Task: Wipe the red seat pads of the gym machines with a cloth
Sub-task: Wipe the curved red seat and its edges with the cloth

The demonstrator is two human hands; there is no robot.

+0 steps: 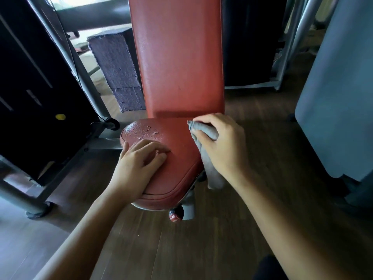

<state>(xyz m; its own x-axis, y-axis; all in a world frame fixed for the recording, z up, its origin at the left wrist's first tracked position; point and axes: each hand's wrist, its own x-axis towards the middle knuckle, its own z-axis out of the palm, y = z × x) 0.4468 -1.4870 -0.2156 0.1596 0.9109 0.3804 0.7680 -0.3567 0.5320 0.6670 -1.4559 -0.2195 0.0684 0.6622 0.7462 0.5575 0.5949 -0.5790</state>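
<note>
While the left hand (139,160) rests flat, fingers relaxed, on the droplet-speckled red vinyl seat pad (177,158), the right hand (220,144) grips a bunched grey cloth (210,158) at the pad's right rear edge, below the upright red backrest (179,57).

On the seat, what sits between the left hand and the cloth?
Only bare red seat pad. The head view shows an uncovered strip of it between the left hand and the cloth, which the right hand grips.
</note>
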